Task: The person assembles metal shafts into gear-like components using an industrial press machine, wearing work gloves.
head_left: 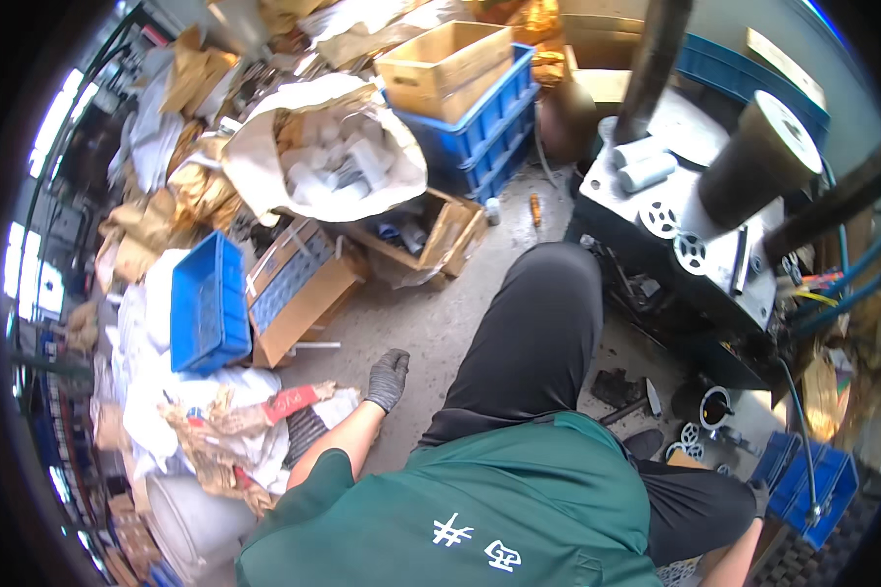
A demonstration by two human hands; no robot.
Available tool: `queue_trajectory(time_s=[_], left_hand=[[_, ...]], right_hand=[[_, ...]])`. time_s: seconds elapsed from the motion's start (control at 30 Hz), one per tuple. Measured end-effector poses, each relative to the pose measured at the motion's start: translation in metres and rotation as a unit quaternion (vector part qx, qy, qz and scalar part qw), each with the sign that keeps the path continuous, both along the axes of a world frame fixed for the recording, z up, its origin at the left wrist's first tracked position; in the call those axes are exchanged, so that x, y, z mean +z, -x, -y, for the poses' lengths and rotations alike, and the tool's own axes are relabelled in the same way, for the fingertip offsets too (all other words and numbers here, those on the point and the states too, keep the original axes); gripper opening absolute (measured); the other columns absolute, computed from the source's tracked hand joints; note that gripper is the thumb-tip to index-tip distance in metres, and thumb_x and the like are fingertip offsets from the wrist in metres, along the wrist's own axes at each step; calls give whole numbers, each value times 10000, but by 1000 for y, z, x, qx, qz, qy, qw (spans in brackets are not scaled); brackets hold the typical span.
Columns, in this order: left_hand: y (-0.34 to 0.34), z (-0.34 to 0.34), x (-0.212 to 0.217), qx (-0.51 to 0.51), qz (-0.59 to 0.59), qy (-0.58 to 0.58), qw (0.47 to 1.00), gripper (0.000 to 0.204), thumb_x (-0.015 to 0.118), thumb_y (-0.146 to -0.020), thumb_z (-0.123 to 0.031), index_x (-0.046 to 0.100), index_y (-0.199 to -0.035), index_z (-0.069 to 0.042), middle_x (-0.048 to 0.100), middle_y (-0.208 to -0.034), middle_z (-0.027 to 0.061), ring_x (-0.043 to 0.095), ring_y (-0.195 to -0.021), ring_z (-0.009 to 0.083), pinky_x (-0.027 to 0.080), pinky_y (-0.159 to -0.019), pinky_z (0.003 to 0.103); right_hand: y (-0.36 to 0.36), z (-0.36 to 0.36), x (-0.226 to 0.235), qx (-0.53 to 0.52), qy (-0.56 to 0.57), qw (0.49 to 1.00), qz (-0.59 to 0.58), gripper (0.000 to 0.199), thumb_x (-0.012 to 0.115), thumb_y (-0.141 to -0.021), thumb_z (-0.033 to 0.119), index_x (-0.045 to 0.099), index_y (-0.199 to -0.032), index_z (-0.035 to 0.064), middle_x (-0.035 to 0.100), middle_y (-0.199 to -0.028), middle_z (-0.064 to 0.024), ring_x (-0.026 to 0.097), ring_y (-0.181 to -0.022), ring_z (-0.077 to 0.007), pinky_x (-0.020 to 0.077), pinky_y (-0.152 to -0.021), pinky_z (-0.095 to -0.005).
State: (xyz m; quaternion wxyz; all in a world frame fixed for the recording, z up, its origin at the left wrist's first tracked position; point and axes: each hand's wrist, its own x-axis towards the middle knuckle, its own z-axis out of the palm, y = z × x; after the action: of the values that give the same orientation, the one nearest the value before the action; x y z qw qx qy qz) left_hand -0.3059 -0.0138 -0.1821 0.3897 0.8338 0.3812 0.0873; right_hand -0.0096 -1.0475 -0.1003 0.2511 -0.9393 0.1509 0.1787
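My left hand point(389, 380), in a grey knit glove, hangs above the concrete floor beside my thigh. Its fingers are curled in, and nothing shows in them. My right hand point(759, 497), also gloved, is at the lower right by my knee, next to a blue slotted bin point(810, 489); its fingers are hidden. In front of me to the right stands a machine with a pale metal top point(690, 137). On it are a dark upright cylinder point(758, 161), two grey tubes point(646, 168) and two spoked discs point(675, 235).
Left of me are a blue crate point(211, 303), a cardboard box point(304, 293) and a large white sack point(255, 176) of pale cylindrical pieces. Stacked blue crates point(475, 142) carry a wooden box point(445, 68). An orange-handled tool point(535, 209) and a knife-like blade point(653, 397) lie on the floor.
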Motion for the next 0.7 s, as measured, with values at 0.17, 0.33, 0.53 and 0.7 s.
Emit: queue_trajectory(time_s=[0.17, 0.33, 0.53, 0.7], left_hand=[[129, -26, 16, 125, -45, -150, 980, 229, 643, -1004, -201, 706, -1137, -26, 721, -1101, 243, 695, -1024, 430, 552, -921, 469], [220, -43, -17, 339, -157, -198, 906, 239, 627, -993, -231, 687, -1083, -17, 711, -1081, 260, 679, -1022, 459, 534, -905, 518], [261, -55, -22, 438, -296, -87, 844, 347, 599, -960, -236, 692, -1199, -3, 714, -1164, 299, 686, -1103, 464, 547, -917, 531], [291, -81, -44, 393, -394, -159, 816, 404, 652, -918, -212, 702, -1298, -87, 716, -1265, 244, 683, -1195, 424, 567, -985, 486]], right_hand=[[-180, -181, 47, 287, 48, 951, 106, 217, 562, -786, -84, 661, -954, 11, 711, -861, -131, 674, -822, -233, 516, -752, -359], [-187, -300, 30, 422, 1, 903, -79, 209, 699, -785, -20, 715, -992, -2, 738, -866, -122, 707, -821, -250, 555, -744, -363], [-169, -374, 62, 440, 39, 884, -152, 116, 665, -907, 42, 700, -1016, 26, 733, -912, -101, 693, -822, -195, 558, -713, -345], [-177, -333, 14, 221, 4, 937, -270, 83, 646, -946, 71, 681, -1020, 82, 683, -757, -84, 664, -577, -221, 524, -498, -379]])
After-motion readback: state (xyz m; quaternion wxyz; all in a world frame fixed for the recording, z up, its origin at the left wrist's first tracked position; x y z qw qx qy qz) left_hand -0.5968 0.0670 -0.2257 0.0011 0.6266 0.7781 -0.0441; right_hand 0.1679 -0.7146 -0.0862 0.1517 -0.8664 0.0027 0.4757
